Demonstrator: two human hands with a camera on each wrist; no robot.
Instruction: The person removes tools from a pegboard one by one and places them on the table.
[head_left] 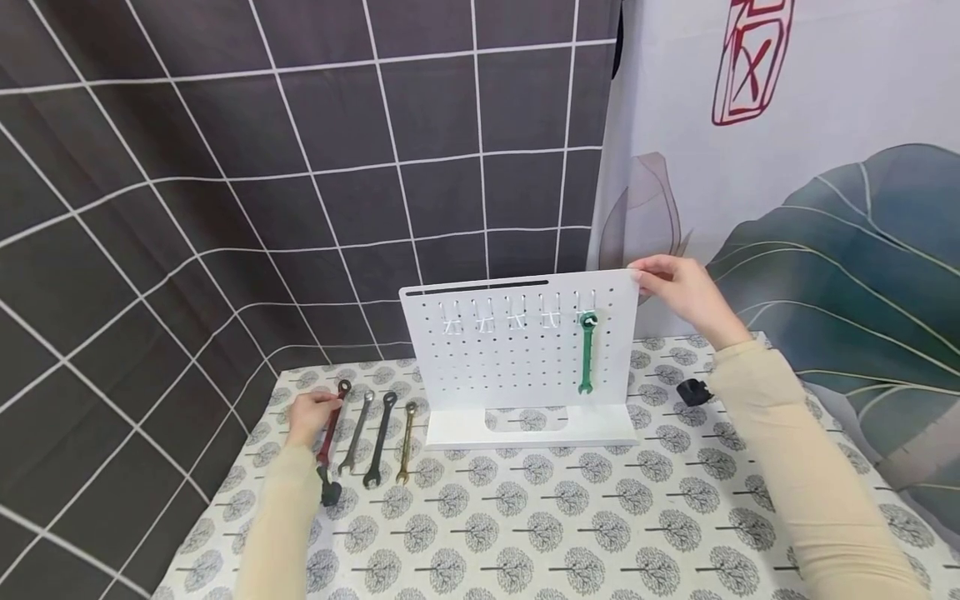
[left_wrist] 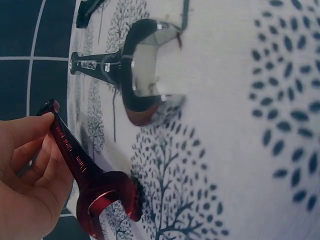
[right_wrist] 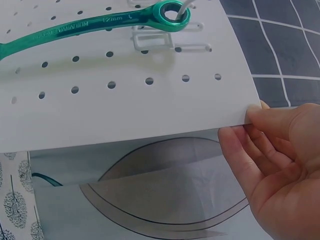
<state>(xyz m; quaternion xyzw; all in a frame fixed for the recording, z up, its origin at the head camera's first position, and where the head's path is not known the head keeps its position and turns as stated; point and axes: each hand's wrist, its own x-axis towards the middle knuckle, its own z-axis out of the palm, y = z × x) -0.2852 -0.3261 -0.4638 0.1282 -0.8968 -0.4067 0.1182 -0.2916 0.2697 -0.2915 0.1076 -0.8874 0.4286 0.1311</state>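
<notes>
My left hand (head_left: 310, 417) pinches the red wrench (head_left: 330, 429) near its ring end, at the left of a row on the cloth; in the left wrist view its open jaw end points toward the camera. Beside it lie a silver wrench (head_left: 357, 433), a black wrench (head_left: 380, 442) and a brass-coloured wrench (head_left: 407, 443). The white pegboard (head_left: 525, 367) stands upright, and my right hand (head_left: 678, 292) grips its upper right corner between thumb and fingers. A green wrench (head_left: 587, 354) hangs by its ring from the rightmost hook.
Several white wire hooks (head_left: 485, 321) without wrenches run along the board's upper part. The tree-patterned tablecloth (head_left: 540, 533) covers the table. A dark gridded curtain (head_left: 337, 167) stands behind and to the left, a painted white curtain (head_left: 825, 208) to the right.
</notes>
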